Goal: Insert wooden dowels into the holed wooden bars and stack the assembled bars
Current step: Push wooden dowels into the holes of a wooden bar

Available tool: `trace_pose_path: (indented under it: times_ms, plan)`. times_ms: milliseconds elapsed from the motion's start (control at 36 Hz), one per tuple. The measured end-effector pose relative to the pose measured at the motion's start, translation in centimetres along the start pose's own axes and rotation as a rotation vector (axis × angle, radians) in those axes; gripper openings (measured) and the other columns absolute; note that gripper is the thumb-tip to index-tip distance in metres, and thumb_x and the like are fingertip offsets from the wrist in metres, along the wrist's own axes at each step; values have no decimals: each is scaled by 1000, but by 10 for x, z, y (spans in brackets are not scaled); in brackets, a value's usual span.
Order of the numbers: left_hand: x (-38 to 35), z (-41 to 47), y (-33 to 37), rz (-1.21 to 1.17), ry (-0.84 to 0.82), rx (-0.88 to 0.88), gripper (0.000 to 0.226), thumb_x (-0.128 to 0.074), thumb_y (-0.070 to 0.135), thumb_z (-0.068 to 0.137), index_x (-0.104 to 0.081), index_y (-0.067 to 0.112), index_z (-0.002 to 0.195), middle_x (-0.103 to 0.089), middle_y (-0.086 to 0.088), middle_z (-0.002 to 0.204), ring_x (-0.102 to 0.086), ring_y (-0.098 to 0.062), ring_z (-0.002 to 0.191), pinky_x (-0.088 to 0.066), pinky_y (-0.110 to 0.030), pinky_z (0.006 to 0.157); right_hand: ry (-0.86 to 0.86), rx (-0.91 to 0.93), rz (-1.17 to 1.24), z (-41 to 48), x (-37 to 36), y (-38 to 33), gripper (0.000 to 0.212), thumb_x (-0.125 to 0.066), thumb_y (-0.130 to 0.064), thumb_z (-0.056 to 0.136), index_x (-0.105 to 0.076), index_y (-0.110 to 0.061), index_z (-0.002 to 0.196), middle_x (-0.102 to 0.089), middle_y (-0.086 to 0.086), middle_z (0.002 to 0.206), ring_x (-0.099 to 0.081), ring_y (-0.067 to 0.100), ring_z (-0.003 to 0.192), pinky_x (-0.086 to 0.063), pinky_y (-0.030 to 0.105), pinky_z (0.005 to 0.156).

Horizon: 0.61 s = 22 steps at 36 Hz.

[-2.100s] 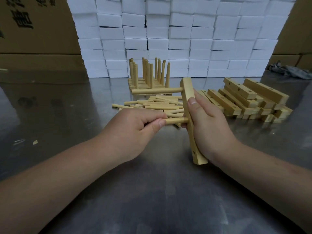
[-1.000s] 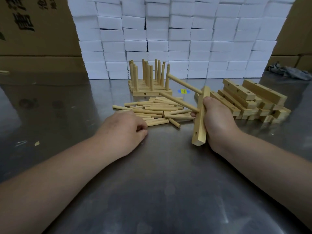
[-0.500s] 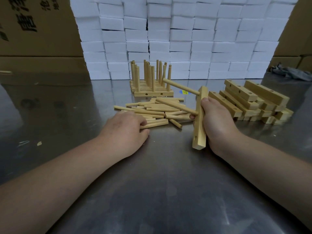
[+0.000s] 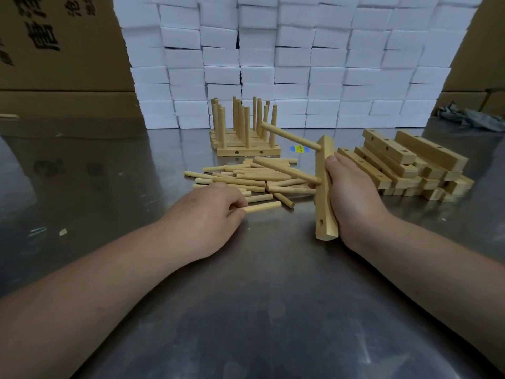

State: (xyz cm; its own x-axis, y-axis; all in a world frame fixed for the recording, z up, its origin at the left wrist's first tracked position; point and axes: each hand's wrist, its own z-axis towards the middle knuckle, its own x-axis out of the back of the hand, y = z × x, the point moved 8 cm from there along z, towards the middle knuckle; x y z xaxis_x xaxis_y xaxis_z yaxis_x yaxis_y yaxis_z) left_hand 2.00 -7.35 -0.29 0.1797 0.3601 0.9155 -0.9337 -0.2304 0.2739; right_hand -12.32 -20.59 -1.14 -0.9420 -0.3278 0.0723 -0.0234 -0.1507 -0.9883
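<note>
My right hand [image 4: 352,195] grips a holed wooden bar [image 4: 323,192] held nearly upright above the steel table. Two dowels stick out of it to the left: an upper dowel [image 4: 289,137] and a middle dowel [image 4: 287,169]. One hole near the bar's bottom end is open. My left hand [image 4: 207,214] rests on the table and pinches a loose dowel [image 4: 263,207] at the near edge of the pile of loose dowels [image 4: 246,177]. A stack of assembled bars with upright dowels [image 4: 244,132] stands behind the pile.
A heap of bare holed bars [image 4: 404,165] lies to the right of my right hand. White foam blocks [image 4: 287,58] form a wall at the back, with cardboard boxes [image 4: 54,50] on the left. A grey rag [image 4: 470,119] lies far right.
A second dowel went into the bar's middle hole, then my left hand dropped to the pile and took a fresh dowel. My right hand tilted the bar and kept hold of it.
</note>
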Motion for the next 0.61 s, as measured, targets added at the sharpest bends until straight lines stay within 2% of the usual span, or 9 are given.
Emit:
trace_pose_path:
  times_ms: [28,83,111,167,222,278,417,528,611]
  plan:
    - [1,-1,2,-32,6,-7,12,-49,30,91,-59,32,98,-47,18,86,-45,-3,81,-33,-21,66,-3,3,5,1,0,0,40,-36,-34,99,-46,-27,136,-57,-4,125,-52,16,114,-39,36,101]
    - [4,-3,6,-83,26,-15,12,-49,30,91,-52,39,84,-47,20,79,-44,1,74,-29,-14,58,-10,17,-1,0,0,-1,36,-39,-33,98,-48,-27,132,-55,-18,102,-52,1,94,-39,22,82]
    - [6,-4,7,-101,34,-11,16,-49,30,91,-48,40,78,-47,20,75,-44,3,71,-27,-14,55,-10,16,-2,0,0,-1,34,-40,-32,98,-49,-29,130,-51,-21,93,-49,-2,87,-37,21,76]
    - [6,-5,8,-136,34,5,19,-48,31,90,-45,40,74,-50,16,70,-46,1,67,-27,-18,52,-16,-18,16,0,1,0,27,-40,-28,96,-52,-32,120,-54,-14,94,-55,6,85,-43,27,79]
    - [6,-7,9,-168,35,14,18,-48,31,90,-46,40,74,-51,14,68,-46,0,64,-27,-20,51,-22,-57,36,0,0,4,17,-40,-25,93,-55,-31,93,-58,-5,93,-56,13,81,-45,33,81]
    - [7,-8,10,-202,33,12,19,-49,30,88,-46,41,74,-50,14,66,-47,5,64,-28,-21,51,-21,-79,44,0,1,6,20,-41,-24,90,-52,-32,76,-59,-2,88,-55,16,81,-42,36,82]
    - [8,-12,17,-287,27,-38,28,-50,30,88,-49,57,80,-60,17,82,-49,3,82,-43,-22,69,-67,-109,114,-2,-6,7,24,-44,-24,82,-57,-30,101,-61,5,100,-56,21,92,-44,40,86]
    - [9,-14,21,-290,37,-76,23,-52,28,87,-63,40,103,-55,31,86,-47,7,91,-38,-11,78,-86,-94,192,-2,-8,6,21,-43,-17,89,-56,-33,95,-62,3,104,-59,16,92,-45,32,76]
    - [11,-15,24,-277,50,-99,23,-52,28,87,-65,35,105,-55,31,86,-46,7,92,-39,-14,81,-90,-73,200,-4,-10,3,28,-41,-16,93,-60,-29,109,-64,3,106,-59,15,92,-43,31,78]
